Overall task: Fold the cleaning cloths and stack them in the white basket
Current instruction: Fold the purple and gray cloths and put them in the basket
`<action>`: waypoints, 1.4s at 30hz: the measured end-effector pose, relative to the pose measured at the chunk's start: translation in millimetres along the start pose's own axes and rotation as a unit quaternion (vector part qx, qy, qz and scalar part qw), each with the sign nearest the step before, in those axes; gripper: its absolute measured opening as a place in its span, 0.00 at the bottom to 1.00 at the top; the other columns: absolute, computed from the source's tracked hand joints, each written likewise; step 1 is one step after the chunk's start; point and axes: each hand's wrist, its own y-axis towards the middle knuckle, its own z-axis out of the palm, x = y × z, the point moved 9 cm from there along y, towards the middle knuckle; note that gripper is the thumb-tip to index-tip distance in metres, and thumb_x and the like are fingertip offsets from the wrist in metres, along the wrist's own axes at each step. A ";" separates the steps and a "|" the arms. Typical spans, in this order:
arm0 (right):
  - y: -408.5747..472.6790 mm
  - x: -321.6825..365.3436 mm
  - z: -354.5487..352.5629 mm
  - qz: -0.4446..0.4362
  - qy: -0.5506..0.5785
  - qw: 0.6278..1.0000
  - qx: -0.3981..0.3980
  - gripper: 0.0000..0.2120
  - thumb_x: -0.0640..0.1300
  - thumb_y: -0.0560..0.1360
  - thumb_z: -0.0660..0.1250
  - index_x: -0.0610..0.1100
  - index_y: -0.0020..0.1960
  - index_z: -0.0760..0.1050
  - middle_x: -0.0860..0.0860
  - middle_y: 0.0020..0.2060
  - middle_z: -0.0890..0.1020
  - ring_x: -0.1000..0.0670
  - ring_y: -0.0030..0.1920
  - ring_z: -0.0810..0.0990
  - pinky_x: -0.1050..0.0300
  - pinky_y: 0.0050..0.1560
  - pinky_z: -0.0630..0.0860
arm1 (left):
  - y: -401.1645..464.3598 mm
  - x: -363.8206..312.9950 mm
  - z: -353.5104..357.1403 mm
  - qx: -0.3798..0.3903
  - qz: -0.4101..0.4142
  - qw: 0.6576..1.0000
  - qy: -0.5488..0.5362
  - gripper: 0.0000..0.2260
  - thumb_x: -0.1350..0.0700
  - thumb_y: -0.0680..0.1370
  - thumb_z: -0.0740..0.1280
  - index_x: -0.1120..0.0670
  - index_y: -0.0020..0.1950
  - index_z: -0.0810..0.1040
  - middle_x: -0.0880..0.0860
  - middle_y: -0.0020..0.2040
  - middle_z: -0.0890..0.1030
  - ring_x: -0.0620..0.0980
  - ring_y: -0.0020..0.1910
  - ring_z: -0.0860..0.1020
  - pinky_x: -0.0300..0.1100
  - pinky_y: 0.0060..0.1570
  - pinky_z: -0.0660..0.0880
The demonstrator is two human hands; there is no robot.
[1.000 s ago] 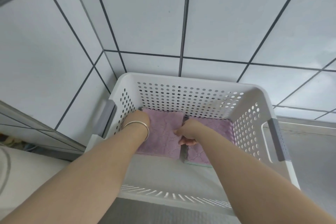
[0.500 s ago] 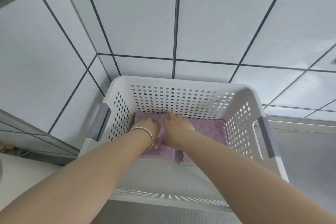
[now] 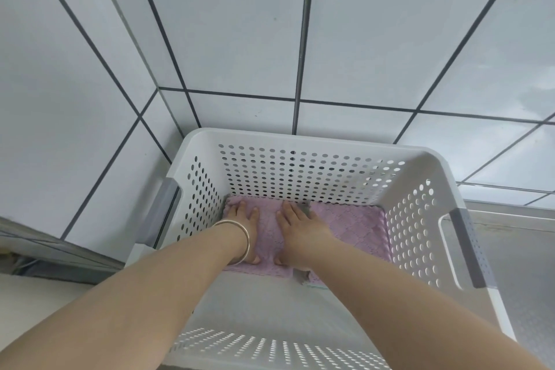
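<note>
Hands (image 3: 271,227) flat on pink cloth (image 3: 270,234), white basket (image 3: 300,141), tiled wall (image 3: 240,39) behind

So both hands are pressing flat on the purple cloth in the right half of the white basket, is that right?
Not quite. The head view shows the left hand and right hand pressing flat on the purple cloth in the left half of the white basket; another purple cloth lies beside it.

Both forearms (image 3: 144,303) run off the lower edge; the right hand (image 3: 300,231) hides part of the right pink cloth (image 3: 354,228).
</note>
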 end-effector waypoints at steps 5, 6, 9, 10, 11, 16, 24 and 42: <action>-3.3 -3.7 -20.4 -0.015 -0.009 0.999 -0.032 0.40 0.59 0.74 0.63 0.42 0.76 0.50 0.45 0.76 0.52 0.45 0.75 0.50 0.47 0.73 0.53 | -13.2 5.0 -19.0 -0.021 0.003 0.999 -0.025 0.39 0.43 0.74 0.66 0.56 0.76 0.50 0.60 0.76 0.50 0.60 0.74 0.54 0.52 0.71 0.58; -7.2 -5.3 -31.0 -0.021 -0.012 0.999 -0.038 0.36 0.58 0.74 0.64 0.43 0.75 0.56 0.45 0.73 0.59 0.45 0.74 0.55 0.46 0.71 0.59 | -19.1 5.0 -31.3 -0.043 0.010 0.999 -0.028 0.33 0.45 0.74 0.66 0.54 0.74 0.58 0.58 0.74 0.59 0.58 0.71 0.62 0.50 0.67 0.64; -32.1 -11.0 -62.5 -0.021 0.028 0.998 -0.052 0.22 0.54 0.75 0.64 0.46 0.65 0.69 0.48 0.60 0.75 0.45 0.62 0.73 0.47 0.57 0.74 | -43.8 -3.1 -66.6 -0.116 0.037 0.992 -0.015 0.18 0.48 0.78 0.61 0.52 0.66 0.69 0.53 0.63 0.74 0.53 0.60 0.74 0.45 0.57 0.72; -42.8 -12.0 -71.3 -0.018 0.045 0.997 -0.056 0.20 0.53 0.75 0.63 0.46 0.64 0.71 0.48 0.57 0.77 0.45 0.59 0.75 0.49 0.55 0.75 | -53.8 -5.9 -78.3 -0.149 0.047 0.987 -0.024 0.17 0.48 0.78 0.59 0.51 0.65 0.70 0.53 0.61 0.75 0.53 0.57 0.75 0.46 0.57 0.73; -57.6 -14.4 -80.9 -0.014 0.056 0.996 -0.067 0.18 0.53 0.75 0.62 0.46 0.63 0.72 0.48 0.56 0.78 0.45 0.57 0.76 0.50 0.53 0.76 | -66.5 -8.0 -90.9 -0.186 0.051 0.980 -0.040 0.15 0.48 0.78 0.59 0.51 0.62 0.71 0.52 0.59 0.76 0.53 0.55 0.76 0.47 0.56 0.74; -152.4 -24.3 -130.0 -0.009 0.033 0.971 -0.235 0.12 0.49 0.76 0.59 0.46 0.54 0.75 0.50 0.50 0.79 0.46 0.51 0.78 0.56 0.42 0.69 | -166.6 -37.6 -149.3 -0.379 0.075 0.919 -0.075 0.08 0.49 0.79 0.57 0.49 0.50 0.74 0.50 0.48 0.79 0.52 0.46 0.77 0.43 0.42 0.73; -323.1 -78.8 -108.1 0.115 0.075 0.849 -0.511 0.08 0.44 0.61 0.67 0.47 0.26 0.70 0.53 0.22 0.72 0.50 0.24 0.72 0.66 0.25 0.55 | -284.5 -148.3 -156.0 -0.550 0.225 0.792 -0.138 0.10 0.48 0.73 0.60 0.50 0.35 0.71 0.48 0.30 0.76 0.52 0.27 0.76 0.38 0.24 0.65; -536.6 -318.1 175.4 0.336 0.142 0.809 -0.462 0.06 0.47 0.60 0.66 0.50 0.25 0.71 0.55 0.22 0.72 0.54 0.23 0.72 0.66 0.21 0.55 | -285.3 -568.8 -75.1 -0.372 0.410 0.818 -0.155 0.17 0.46 0.71 0.50 0.50 0.43 0.76 0.50 0.41 0.81 0.55 0.40 0.79 0.44 0.33 0.72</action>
